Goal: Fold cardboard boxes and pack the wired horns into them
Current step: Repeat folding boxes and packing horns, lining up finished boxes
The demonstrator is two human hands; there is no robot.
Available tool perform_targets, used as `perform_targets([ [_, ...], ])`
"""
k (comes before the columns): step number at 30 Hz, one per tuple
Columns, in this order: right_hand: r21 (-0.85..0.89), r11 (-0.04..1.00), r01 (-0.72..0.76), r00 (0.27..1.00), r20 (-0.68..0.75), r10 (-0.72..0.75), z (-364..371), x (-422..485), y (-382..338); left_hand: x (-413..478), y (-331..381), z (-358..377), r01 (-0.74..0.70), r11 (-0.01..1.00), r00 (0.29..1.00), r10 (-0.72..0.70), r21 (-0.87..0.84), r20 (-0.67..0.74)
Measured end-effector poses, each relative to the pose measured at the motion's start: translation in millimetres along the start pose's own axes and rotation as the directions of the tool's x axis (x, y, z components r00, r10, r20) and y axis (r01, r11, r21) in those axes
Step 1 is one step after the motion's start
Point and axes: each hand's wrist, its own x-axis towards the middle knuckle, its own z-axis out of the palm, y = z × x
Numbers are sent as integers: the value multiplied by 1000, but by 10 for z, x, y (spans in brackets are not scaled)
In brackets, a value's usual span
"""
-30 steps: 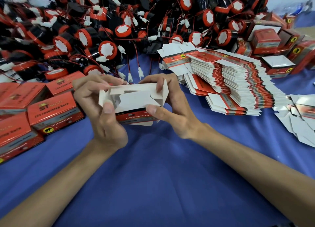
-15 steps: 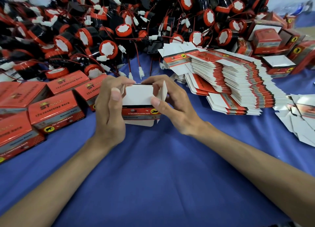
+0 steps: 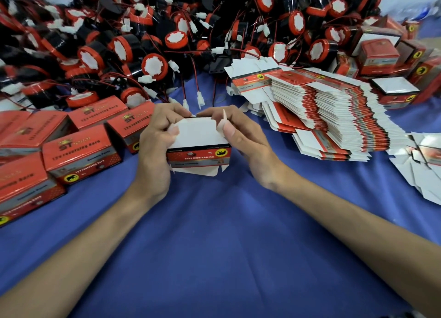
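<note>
2 hands, L (image 3: 155, 148) & R (image 3: 245, 138), round box (image 3: 198, 138)

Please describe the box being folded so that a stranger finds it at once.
On the blue cloth, below the horn heap, the left hand and right hand hold one box. Unlike the closed red boxes at left, its white flaps are open.

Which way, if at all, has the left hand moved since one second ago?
Yes, to the right. The left hand shifted away from the packed boxes, uncovering one of them, and closed in on the half-folded box.
</note>
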Motion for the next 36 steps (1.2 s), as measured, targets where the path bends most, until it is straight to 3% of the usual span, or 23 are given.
perform_targets([
  [8,388,908,-157,987,44,152,37,32,-67,-29,-41,1,-40,999,998,39,9,56],
  [14,482,851,-207,978,101,181,14,46,-118,-57,-21,21,-114,994,987,113,-1,110],
  [21,367,908,-203,979,77,187,36,55,-115,-94,18,41,-191,980,979,186,54,81],
  [22,329,925,-188,982,69,175,30,49,-110,-30,5,34,-146,982,988,139,117,69],
  [25,292,942,-167,985,92,146,15,45,-118,224,-14,-7,180,960,982,-188,215,17],
  [26,298,939,-173,984,99,149,19,51,-119,189,11,8,143,961,988,-153,236,24],
  [28,233,954,-189,980,100,170,12,57,-108,-5,17,50,-55,976,998,46,212,47],
  [31,-102,993,-54,994,93,63,30,22,-92,-139,37,61,-65,997,998,64,34,29],
  [33,-197,980,-7,998,67,21,48,-4,-63,-92,63,65,-58,990,997,52,131,49],
  [36,-126,991,-49,999,-13,48,67,6,-57,-91,47,69,-74,955,995,53,289,82],
])
